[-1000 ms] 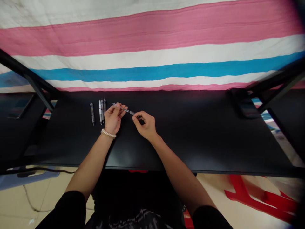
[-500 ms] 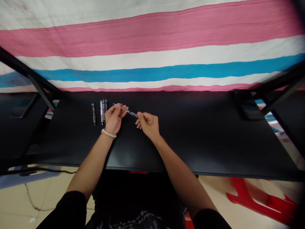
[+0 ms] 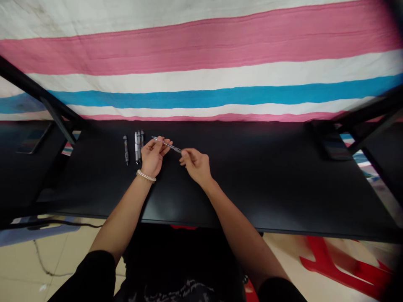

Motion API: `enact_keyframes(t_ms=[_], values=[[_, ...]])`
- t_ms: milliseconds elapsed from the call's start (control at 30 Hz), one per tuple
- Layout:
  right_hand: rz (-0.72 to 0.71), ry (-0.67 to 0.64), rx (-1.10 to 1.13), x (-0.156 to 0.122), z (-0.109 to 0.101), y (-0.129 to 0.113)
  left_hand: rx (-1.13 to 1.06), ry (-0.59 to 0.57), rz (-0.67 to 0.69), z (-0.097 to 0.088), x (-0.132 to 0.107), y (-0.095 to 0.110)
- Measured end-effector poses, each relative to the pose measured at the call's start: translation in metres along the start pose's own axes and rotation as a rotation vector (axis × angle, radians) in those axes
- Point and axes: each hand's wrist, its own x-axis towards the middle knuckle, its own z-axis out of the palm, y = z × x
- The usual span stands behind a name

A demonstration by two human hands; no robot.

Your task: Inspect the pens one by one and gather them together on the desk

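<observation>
Black desktop [image 3: 252,188] — left hand [image 3: 153,157] pinches a pen [image 3: 166,145], right hand [image 3: 195,165] just beside.

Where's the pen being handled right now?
Head view: the slim pen is pinched in the left hand, slanting toward the right hand, just right of three pens on the black table.

black smooth tabletop [image 3: 252,188], faint sheen; slim clear plastic pen [image 3: 166,144], glossy; pink-white-blue striped cloth sheet [image 3: 201,63], matt, creased
</observation>
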Motion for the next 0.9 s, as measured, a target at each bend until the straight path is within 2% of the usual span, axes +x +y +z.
enact_keyframes(t_ms=[133, 233, 400, 600, 767, 900], values=[[-0.015, -0.067, -0.034, 0.000, -0.001, -0.002, 0.017, 0.009, 0.003, 0.000, 0.000, 0.000], [-0.051, -0.056, -0.068, -0.001, -0.001, -0.002, 0.022, 0.009, 0.005, -0.001, 0.001, 0.000], [-0.113, -0.108, -0.103, -0.001, -0.002, -0.002, 0.035, -0.037, -0.029, -0.002, 0.001, 0.003], [-0.138, -0.199, -0.162, -0.002, -0.004, -0.011, -0.106, -0.130, -0.172, 0.005, -0.005, 0.021], [-0.008, -0.084, 0.063, 0.002, -0.006, -0.006, -0.257, -0.141, -0.247, -0.005, -0.008, 0.036], [0.018, -0.043, 0.037, 0.003, -0.005, -0.002, -0.322, -0.155, -0.256, -0.011, -0.008, 0.041]])
